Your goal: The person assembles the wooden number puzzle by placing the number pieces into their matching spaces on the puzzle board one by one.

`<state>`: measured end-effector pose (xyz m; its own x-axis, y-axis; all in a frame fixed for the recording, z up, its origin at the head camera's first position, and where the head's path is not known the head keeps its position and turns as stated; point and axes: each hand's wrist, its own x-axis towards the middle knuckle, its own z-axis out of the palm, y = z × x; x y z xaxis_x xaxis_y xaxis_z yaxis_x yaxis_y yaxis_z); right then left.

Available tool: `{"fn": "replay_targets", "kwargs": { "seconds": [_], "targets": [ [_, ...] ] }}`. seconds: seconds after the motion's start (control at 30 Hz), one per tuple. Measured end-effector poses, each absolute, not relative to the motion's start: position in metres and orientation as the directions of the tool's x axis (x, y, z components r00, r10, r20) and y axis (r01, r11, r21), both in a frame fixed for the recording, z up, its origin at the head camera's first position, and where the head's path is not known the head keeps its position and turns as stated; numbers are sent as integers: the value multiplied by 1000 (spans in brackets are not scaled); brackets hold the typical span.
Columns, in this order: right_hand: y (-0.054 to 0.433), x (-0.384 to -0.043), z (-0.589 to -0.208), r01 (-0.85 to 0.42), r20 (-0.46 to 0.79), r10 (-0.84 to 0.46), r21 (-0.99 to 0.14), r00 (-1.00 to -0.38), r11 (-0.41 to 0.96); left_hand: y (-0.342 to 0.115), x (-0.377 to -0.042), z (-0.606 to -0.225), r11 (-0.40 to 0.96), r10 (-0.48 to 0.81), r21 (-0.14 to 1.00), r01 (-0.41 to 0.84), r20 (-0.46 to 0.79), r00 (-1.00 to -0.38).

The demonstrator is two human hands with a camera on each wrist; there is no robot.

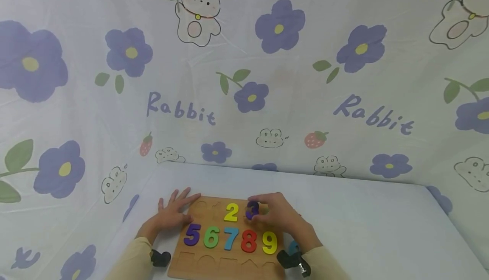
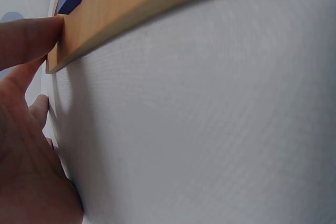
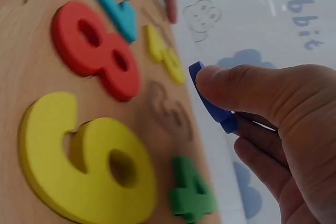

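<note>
My right hand [image 1: 280, 213] pinches a dark purple number 3 [image 1: 252, 210] between thumb and fingers. In the right wrist view, the purple 3 [image 3: 210, 98] is lifted off the board, beside an empty 3-shaped recess [image 3: 170, 111]. My left hand [image 1: 172, 212] lies spread at the upper left of the wooden number board [image 1: 206, 264], its thumb [image 2: 31, 38] touching the board's edge. Seated on the board are a yellow 2 [image 1: 231, 212], purple 5 [image 1: 192, 234], green 6 [image 1: 211, 237], blue 7 [image 1: 231, 238], red 8 [image 1: 248, 241], yellow 9 [image 1: 269, 242] and green 4 [image 3: 191, 192].
Empty recesses line the board's bottom row, and two more lie at its top left. A blue piece [image 1: 293, 248] shows on the table beside my right wrist. The white table [image 1: 382, 237] extends right; a patterned curtain [image 1: 298, 80] hangs behind.
</note>
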<state>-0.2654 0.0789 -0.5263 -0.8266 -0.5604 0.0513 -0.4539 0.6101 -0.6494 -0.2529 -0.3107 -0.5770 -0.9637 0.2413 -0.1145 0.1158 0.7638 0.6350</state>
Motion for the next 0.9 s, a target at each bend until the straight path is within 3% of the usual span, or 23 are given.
{"fn": "replay_targets", "kwargs": {
  "seconds": [0.17, 0.4, 0.9],
  "targets": [
    [74, -265, -533, -376, -18, -531, -687, -847, 622, -313, -258, -585, 790, 225, 604, 106, -125, -966],
    [68, -266, -539, -379, -49, -535, -651, -844, 658, -316, -260, -591, 791, 230, 601, 117, -115, -966],
    [76, -261, -537, -408, -9, -524, -616, -852, 674, -313, -259, -590, 802, 213, 590, 94, -135, -968]
  ]
}}
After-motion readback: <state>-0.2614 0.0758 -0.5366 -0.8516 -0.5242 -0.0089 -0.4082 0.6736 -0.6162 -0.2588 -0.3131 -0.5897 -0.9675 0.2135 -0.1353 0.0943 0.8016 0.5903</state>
